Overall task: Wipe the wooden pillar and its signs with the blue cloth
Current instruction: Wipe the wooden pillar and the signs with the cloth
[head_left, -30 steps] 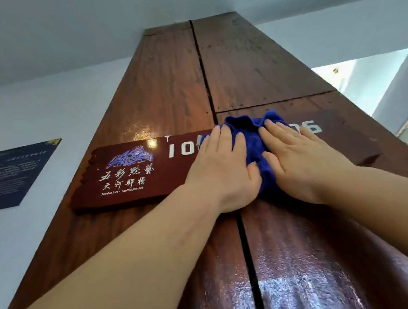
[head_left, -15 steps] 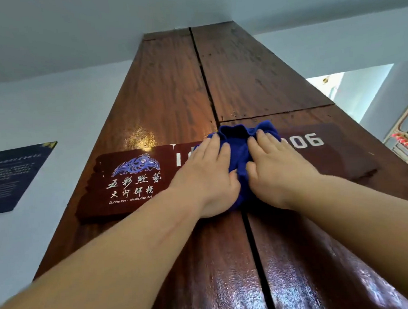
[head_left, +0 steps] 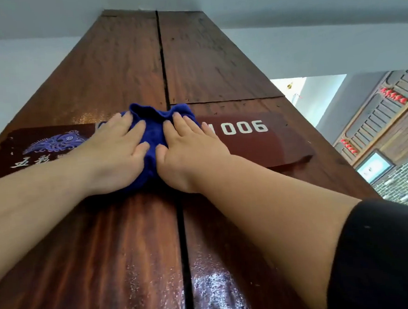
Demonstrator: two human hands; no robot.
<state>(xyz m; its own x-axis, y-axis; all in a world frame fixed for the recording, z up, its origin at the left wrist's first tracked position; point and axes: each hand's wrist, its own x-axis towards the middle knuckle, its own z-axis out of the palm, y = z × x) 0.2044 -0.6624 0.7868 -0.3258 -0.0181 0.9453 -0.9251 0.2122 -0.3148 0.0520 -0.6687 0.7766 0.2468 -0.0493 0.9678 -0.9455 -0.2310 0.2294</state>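
A tall dark wooden pillar rises to the ceiling, split by a vertical seam. A dark red sign runs across it, with white digits "006" on the right and a blue fish emblem with white characters on the left. The blue cloth is bunched on the sign's middle. My left hand and my right hand lie flat side by side and press the cloth against the sign. The hands cover most of the cloth and the sign's middle digits.
The lower pillar shines wet. White walls and the ceiling surround the pillar. At the right edge stand a wooden lattice screen with red hanging ornaments, a lit display and a grey brick wall.
Both hands and the cloth have slid left along the sign, uncovering "006" on the right and covering digits and characters on the left. The view has shifted too.
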